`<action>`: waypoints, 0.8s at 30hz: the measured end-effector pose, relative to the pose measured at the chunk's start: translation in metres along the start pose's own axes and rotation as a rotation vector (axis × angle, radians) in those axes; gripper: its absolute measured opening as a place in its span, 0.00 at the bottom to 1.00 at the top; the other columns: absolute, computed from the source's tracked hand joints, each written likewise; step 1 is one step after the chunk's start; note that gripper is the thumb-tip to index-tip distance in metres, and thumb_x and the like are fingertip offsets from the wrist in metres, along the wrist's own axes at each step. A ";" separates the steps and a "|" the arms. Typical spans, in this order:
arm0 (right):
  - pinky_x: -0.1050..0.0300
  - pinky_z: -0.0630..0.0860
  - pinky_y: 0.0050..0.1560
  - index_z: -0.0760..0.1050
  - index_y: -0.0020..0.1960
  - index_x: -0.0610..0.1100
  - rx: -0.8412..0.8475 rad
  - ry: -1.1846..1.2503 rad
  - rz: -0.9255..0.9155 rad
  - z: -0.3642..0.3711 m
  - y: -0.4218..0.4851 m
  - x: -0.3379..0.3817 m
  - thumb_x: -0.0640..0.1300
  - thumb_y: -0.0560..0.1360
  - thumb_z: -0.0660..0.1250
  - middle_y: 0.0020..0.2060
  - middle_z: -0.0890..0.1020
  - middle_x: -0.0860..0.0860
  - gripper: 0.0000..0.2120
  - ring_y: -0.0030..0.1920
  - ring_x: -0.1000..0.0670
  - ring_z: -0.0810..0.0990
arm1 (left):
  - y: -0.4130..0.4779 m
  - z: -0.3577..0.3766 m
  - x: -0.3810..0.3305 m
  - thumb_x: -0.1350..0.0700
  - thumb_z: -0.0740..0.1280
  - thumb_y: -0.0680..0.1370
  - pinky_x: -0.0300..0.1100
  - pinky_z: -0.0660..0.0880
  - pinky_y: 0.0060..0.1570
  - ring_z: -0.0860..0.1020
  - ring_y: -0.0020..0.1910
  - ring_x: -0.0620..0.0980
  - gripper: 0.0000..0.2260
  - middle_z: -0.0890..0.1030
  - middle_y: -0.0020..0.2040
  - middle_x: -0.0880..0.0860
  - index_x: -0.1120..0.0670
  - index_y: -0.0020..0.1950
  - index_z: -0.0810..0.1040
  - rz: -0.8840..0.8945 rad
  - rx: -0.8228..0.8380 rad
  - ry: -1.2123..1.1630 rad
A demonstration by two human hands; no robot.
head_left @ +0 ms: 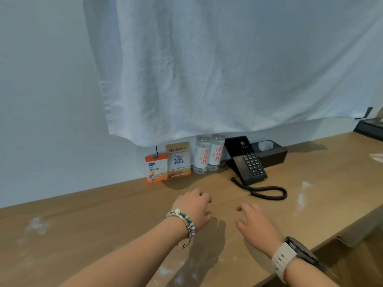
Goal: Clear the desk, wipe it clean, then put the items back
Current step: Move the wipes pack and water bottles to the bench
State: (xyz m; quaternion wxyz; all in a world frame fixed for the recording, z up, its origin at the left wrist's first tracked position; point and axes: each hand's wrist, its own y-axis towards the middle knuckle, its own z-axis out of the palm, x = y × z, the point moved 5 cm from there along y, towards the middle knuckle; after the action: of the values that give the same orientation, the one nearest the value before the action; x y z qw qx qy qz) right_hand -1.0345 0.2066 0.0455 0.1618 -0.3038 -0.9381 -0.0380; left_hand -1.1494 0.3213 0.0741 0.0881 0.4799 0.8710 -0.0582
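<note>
From the head camera, the wooden desk (103, 235) runs along a pale wall, with a white cloth (207, 69) hanging down over its back edge. Both hands are out over the middle of the desk, nearer the front edge. The left hand (192, 208), bead bracelets on its wrist, has loosely bent fingers and holds nothing. The right hand (255, 226), a watch on its wrist, is spread and relaxed, also holding nothing.

Along the back edge stand an orange packet (155, 168), just beside it a WiFi sign (178, 160), then two water bottles (202, 156) touching each other, then a black telephone (245, 162). Its coiled cord (267, 192) trails toward the front. A black tray (271, 152) sits behind the telephone against the wall. White smudges (38, 224) mark the desk near its left end, and more show toward the right
</note>
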 end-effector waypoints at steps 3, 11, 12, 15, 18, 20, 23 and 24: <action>0.55 0.71 0.60 0.67 0.65 0.51 0.019 0.007 -0.030 -0.003 0.037 -0.036 0.49 0.79 0.58 0.63 0.70 0.53 0.15 0.61 0.51 0.71 | 0.044 0.006 -0.016 0.48 0.60 0.78 0.46 0.68 0.57 0.70 0.62 0.54 0.18 0.70 0.64 0.53 0.50 0.67 0.68 -0.017 0.003 0.011; 0.55 0.72 0.58 0.69 0.62 0.52 0.069 -0.040 -0.093 -0.031 0.153 -0.151 0.50 0.77 0.60 0.59 0.73 0.54 0.14 0.58 0.51 0.73 | 0.169 0.038 -0.078 0.49 0.60 0.78 0.46 0.70 0.56 0.72 0.59 0.53 0.17 0.72 0.61 0.52 0.51 0.65 0.69 -0.109 -0.028 -0.052; 0.54 0.72 0.58 0.68 0.63 0.53 0.099 -0.047 -0.098 -0.034 0.166 -0.168 0.50 0.78 0.60 0.60 0.72 0.54 0.14 0.58 0.51 0.73 | 0.185 0.043 -0.087 0.49 0.60 0.77 0.45 0.71 0.55 0.72 0.58 0.53 0.16 0.72 0.60 0.52 0.50 0.65 0.70 -0.129 -0.027 -0.068; 0.55 0.70 0.60 0.67 0.65 0.52 0.164 -0.081 -0.149 -0.045 0.205 -0.209 0.49 0.78 0.58 0.62 0.71 0.53 0.15 0.60 0.51 0.72 | 0.227 0.053 -0.114 0.49 0.60 0.78 0.45 0.72 0.56 0.72 0.57 0.51 0.15 0.72 0.59 0.51 0.49 0.64 0.69 -0.171 -0.029 -0.103; 0.55 0.70 0.61 0.67 0.65 0.51 0.193 -0.090 -0.159 -0.057 0.239 -0.238 0.48 0.79 0.58 0.62 0.71 0.53 0.15 0.62 0.51 0.71 | 0.266 0.056 -0.134 0.49 0.60 0.78 0.45 0.71 0.58 0.71 0.59 0.51 0.16 0.72 0.60 0.51 0.49 0.65 0.69 -0.185 -0.048 -0.112; 0.54 0.70 0.63 0.66 0.67 0.51 0.223 -0.094 -0.160 -0.060 0.258 -0.251 0.48 0.79 0.58 0.64 0.70 0.53 0.16 0.63 0.51 0.70 | 0.288 0.059 -0.141 0.49 0.59 0.78 0.45 0.70 0.59 0.71 0.60 0.51 0.17 0.72 0.61 0.51 0.50 0.66 0.69 -0.192 -0.051 -0.108; 0.56 0.70 0.62 0.66 0.67 0.51 0.252 -0.094 -0.166 -0.063 0.280 -0.264 0.49 0.79 0.58 0.64 0.69 0.53 0.16 0.62 0.51 0.71 | 0.316 0.065 -0.148 0.50 0.59 0.78 0.46 0.70 0.60 0.70 0.61 0.51 0.17 0.71 0.62 0.51 0.50 0.67 0.68 -0.197 -0.039 -0.089; 0.56 0.70 0.61 0.66 0.67 0.51 0.250 -0.095 -0.168 -0.065 0.286 -0.268 0.49 0.79 0.58 0.64 0.69 0.53 0.16 0.61 0.52 0.71 | 0.324 0.067 -0.150 0.50 0.59 0.79 0.46 0.70 0.60 0.70 0.61 0.51 0.17 0.71 0.62 0.51 0.50 0.67 0.68 -0.190 -0.038 -0.087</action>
State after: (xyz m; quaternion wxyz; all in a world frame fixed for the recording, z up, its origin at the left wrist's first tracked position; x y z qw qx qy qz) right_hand -0.6449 0.2786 0.0112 0.1499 -0.2031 -0.9643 0.0799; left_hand -0.7900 0.3576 0.0343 0.1290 0.3904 0.9088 -0.0705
